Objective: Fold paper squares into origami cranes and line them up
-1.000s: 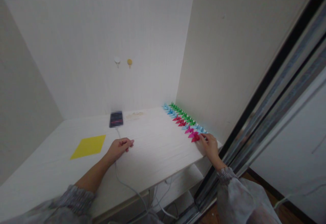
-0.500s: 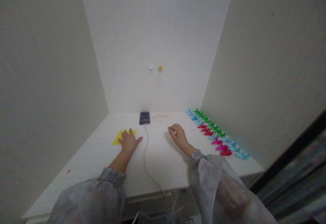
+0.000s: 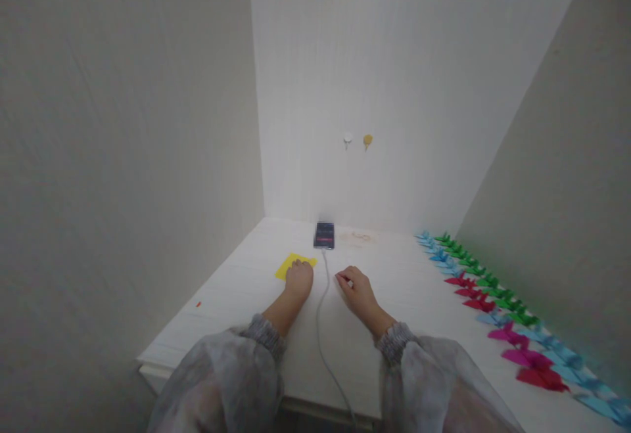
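A square sheet of yellow origami paper (image 3: 286, 266) lies on the white table, its near right part covered by my left hand (image 3: 299, 280). The fingers of that hand are curled in on the sheet, closed at its edge; the fingertips are partly hidden. To the right of the white cable, my right hand (image 3: 359, 292) hovers over or rests on the table. Its thumb and index finger are pinched together, with nothing visible between them.
Behind the hands a phone (image 3: 324, 236) stands near the back wall, its white cable (image 3: 319, 328) running to the front edge. Rows of folded paper cranes (image 3: 493, 308) line the right side. Two hooks (image 3: 367, 139) hang on the wall. A small red scrap (image 3: 198, 304) lies at left.
My left hand's spread fingers have curled in on the yellow paper. My right hand has come closer to the cable, still pinched. The view has turned left, shifting everything rightward.
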The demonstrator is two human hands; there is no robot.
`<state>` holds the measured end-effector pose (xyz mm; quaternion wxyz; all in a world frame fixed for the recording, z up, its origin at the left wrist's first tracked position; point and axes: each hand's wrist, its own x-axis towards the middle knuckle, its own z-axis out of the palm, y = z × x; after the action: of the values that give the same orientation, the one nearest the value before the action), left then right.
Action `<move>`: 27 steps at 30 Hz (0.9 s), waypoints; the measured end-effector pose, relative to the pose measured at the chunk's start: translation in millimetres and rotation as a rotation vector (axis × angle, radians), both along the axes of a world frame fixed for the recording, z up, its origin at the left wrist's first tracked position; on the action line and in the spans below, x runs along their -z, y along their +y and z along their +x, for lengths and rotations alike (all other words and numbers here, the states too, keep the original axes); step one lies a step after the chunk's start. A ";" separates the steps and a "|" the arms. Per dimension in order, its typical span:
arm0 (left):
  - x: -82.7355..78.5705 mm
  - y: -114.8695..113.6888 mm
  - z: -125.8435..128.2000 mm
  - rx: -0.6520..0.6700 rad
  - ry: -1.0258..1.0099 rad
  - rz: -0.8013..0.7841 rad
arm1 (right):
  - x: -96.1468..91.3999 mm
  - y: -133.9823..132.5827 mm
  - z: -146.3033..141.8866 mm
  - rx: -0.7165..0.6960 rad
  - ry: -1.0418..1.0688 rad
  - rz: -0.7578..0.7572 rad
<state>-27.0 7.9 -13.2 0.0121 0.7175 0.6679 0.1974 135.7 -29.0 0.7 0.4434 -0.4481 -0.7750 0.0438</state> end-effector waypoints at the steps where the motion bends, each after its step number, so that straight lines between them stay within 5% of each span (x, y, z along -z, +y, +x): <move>1: -1.7 -0.7 1.0 0.005 -0.012 -0.002 | -0.4 -0.7 1.1 -0.004 0.011 -0.014; 7: -17.4 -2.4 -0.6 0.022 -0.162 0.038 | 4.4 4.7 6.4 -0.065 0.169 -0.047; 10: -25.1 -6.4 8.3 0.322 -0.898 0.043 | 4.4 9.1 3.7 -0.064 0.452 -0.133; 12: -27.8 -10.1 18.2 0.471 -1.323 -0.092 | 1.9 9.1 1.2 -0.143 0.682 -0.267; 15: -28.6 -14.2 29.9 0.554 -1.628 -0.308 | -2.2 4.7 -0.7 -0.368 0.853 -0.521; 27: -6.9 -2.4 28.1 0.587 -1.625 -0.491 | 1.8 3.3 16.1 -0.403 1.054 -0.699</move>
<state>1.1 5.5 -6.3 0.6840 0.4755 0.2665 0.4848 151.8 -25.7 -1.1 0.5750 -0.3303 -0.4632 0.5880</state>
